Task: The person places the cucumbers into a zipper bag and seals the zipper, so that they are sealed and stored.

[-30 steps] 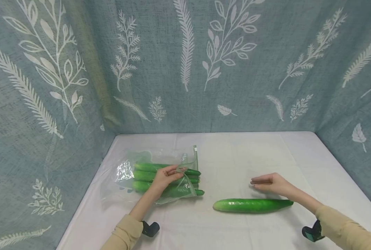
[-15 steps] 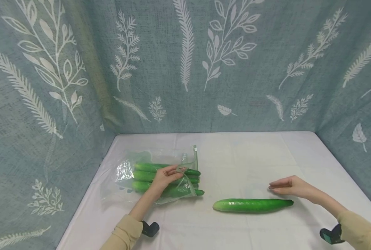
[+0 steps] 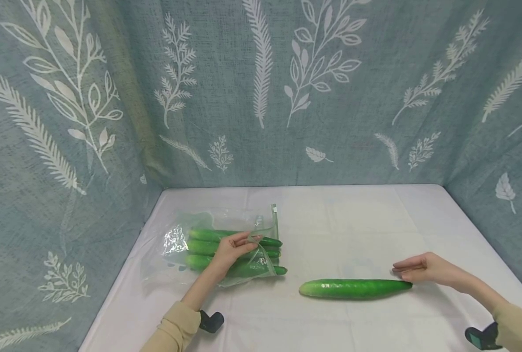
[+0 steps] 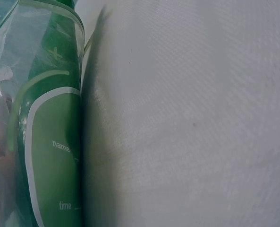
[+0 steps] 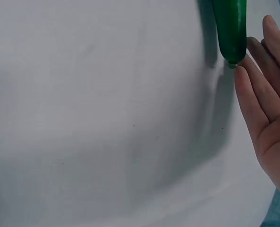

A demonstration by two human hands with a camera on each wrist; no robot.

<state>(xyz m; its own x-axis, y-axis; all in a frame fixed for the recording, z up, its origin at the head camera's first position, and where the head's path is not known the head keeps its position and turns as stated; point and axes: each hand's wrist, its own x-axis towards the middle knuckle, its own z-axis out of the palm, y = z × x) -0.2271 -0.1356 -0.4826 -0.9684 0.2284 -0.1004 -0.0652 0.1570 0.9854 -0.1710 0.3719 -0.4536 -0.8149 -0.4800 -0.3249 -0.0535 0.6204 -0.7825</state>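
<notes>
My left hand pinches the opening edge of a clear zip bag at the left of the table. Inside the bag lie several cucumbers, side by side, their dark ends pointing right toward the opening. Up close in the left wrist view, the bag shows a green printed label with "name" and "time". A single cucumber lies loose on the table, right of the bag. Over its dark right end hovers my right hand, fingers fairly straight. In the right wrist view, fingertips are right at the tip of that cucumber.
A white cloth covers the table. Blue-green curtains with white leaf prints hang behind it and at both sides. A black wrist device sits at the left sleeve, another wrist device at the right.
My right hand has moved right and a little down, from above the middle of the loose cucumber to its right end. The left hand and the bag have stayed in place.
</notes>
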